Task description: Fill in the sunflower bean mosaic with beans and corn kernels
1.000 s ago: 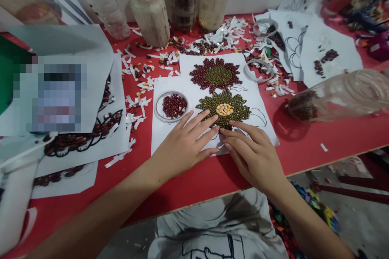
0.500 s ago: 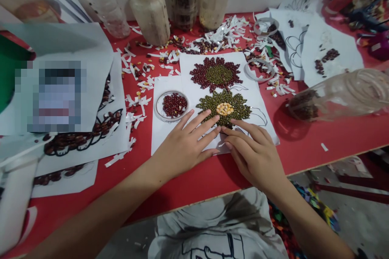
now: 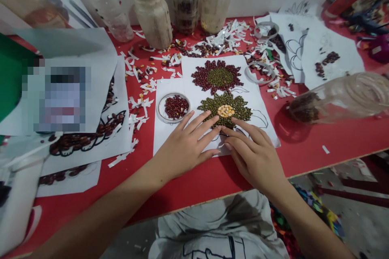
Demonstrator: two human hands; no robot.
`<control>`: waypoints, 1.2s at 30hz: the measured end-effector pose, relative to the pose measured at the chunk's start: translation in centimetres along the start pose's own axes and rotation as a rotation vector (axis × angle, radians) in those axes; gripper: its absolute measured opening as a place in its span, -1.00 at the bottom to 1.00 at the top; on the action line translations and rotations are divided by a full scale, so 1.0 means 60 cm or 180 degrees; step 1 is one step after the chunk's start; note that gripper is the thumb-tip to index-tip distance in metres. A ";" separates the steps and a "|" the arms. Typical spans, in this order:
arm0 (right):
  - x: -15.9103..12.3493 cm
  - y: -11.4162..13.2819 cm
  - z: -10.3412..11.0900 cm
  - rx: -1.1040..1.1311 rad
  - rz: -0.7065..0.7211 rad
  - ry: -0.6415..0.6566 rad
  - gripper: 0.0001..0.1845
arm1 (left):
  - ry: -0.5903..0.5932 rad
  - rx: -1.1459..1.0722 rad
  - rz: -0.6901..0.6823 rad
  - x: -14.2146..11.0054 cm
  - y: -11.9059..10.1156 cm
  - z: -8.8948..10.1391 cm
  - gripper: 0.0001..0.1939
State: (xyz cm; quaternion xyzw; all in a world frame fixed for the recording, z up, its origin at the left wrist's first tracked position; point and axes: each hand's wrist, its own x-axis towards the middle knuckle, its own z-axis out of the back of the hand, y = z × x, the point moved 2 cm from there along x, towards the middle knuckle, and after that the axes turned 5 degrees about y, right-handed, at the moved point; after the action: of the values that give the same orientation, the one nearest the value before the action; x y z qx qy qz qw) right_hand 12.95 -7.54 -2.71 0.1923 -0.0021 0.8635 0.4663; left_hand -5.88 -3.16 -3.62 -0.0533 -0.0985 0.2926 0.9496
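Note:
A white sheet point(image 3: 258, 95) carries two flower shapes made of seeds. The upper flower point(image 3: 199, 76) has dark red bean petals around a green centre. Green mung beans form the lower flower point(image 3: 241, 107), with yellow corn kernels point(image 3: 226, 111) at its middle. My left hand point(image 3: 185, 141) lies spread, its fingertips on the lower flower's near-left edge. My right hand point(image 3: 253, 149) rests at the near edge of the same flower, index finger stretched out and the other fingers curled loosely. Left of the flowers, a round lid point(image 3: 158, 109) holds small red beans point(image 3: 176, 106).
Glass jars point(image 3: 153, 18) stand along the wall behind paper shreds point(image 3: 232, 32) and loose seeds. A clear jar point(image 3: 340, 97) lies on its side at right. Papers with seed pictures point(image 3: 117, 145) lie at left, more sheets point(image 3: 337, 44) at back right. The red table's point(image 3: 170, 194) front edge is near me.
The whole view has shifted slightly down and right. Both hands stay nearly in place over the lower flower; nothing has visibly been picked up or let go.

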 end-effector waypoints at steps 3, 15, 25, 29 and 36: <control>-0.002 -0.002 0.001 0.0111 -0.0009 -0.0030 -0.86 | -0.0002 0.0016 0.0009 0.000 0.000 -0.001 -0.45; -0.007 -0.007 0.000 0.0202 -0.0256 -0.0168 -0.82 | 0.0034 -0.0020 0.0033 0.000 -0.001 -0.001 -0.50; -0.019 -0.013 0.011 0.0238 -0.0511 -0.0427 -0.83 | 0.0000 0.0012 -0.0035 0.000 -0.003 0.002 -0.54; -0.020 -0.012 0.009 0.0226 -0.0487 -0.0358 -0.84 | 0.0061 0.0006 0.0005 0.000 -0.003 0.001 -0.52; -0.018 -0.011 0.007 0.0236 -0.0515 -0.0280 -0.85 | 0.0122 -0.0012 0.0018 0.000 -0.002 -0.001 -0.51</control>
State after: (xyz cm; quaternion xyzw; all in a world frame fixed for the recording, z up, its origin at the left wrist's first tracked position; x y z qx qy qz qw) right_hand 14.17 -8.12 -2.79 0.2468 0.0249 0.8132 0.5265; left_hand -5.79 -3.25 -3.65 -0.0609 -0.0808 0.2940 0.9504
